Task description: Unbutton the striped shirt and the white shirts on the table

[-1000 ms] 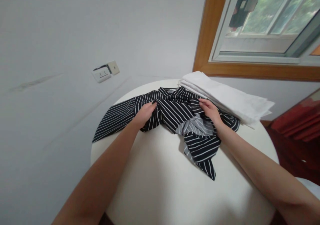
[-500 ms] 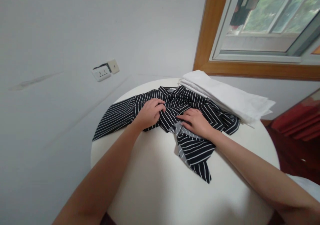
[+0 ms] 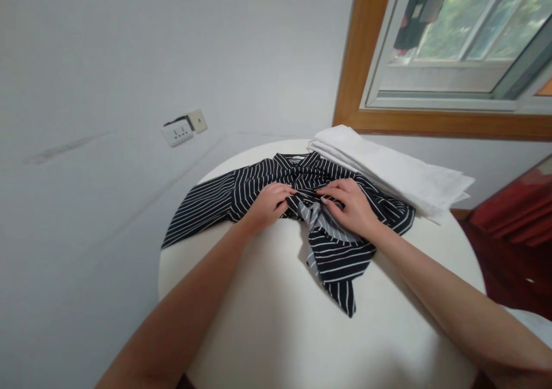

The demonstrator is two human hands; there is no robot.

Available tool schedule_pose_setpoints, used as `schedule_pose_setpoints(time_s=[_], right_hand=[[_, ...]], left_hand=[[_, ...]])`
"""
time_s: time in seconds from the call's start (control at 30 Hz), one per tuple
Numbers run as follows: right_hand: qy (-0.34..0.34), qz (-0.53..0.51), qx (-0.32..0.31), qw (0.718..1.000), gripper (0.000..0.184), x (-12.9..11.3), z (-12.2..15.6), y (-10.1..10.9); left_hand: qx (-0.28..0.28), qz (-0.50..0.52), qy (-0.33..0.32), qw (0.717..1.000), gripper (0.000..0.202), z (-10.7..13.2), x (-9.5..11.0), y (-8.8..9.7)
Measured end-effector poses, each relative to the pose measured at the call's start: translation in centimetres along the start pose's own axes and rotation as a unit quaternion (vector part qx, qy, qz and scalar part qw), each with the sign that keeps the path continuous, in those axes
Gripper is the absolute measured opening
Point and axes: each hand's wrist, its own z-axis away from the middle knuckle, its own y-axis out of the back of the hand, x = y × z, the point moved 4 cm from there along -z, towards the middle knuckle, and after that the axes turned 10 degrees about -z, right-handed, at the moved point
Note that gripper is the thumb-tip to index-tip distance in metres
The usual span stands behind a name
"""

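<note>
A black shirt with white stripes (image 3: 254,185) lies on a round white table (image 3: 263,308), its collar toward the wall. One sleeve stretches out to the left, while the right side is bunched. My left hand (image 3: 269,206) pinches the bunched cloth at the middle of the shirt. Close beside it, my right hand (image 3: 350,208) grips the same area with bent fingers. Below the right hand a loose flap hangs toward me, showing some grey inner side. The fingertips are partly buried in the folds.
Folded white sheets (image 3: 392,167) lie at the table's back right, against the shirt. Behind the table stands a white wall with a socket (image 3: 178,132). A wood-framed window (image 3: 440,121) is at the upper right, and red fabric (image 3: 517,208) hangs at the right.
My left hand has slid right, toward the shirt's middle, and the cloth there is gathered closer. My right hand has shifted slightly right and its fingers have curled on the cloth.
</note>
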Motion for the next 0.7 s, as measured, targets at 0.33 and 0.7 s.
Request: schedule_pose_setpoints(time_s=[0.33,0.7], right_hand=[[0.049,-0.011,-0.354,0.934,0.035,-6.2,2.3,-2.9],[-0.131,0.047,-0.374,0.917,0.030,-0.2,1.6,2.6]], left_hand=[[0.189,0.069,0.247,0.948,0.031,0.1,-0.9,3.3],[0.304,0.175,0.342,0.872,0.028,1.5,-4.4,3.0]])
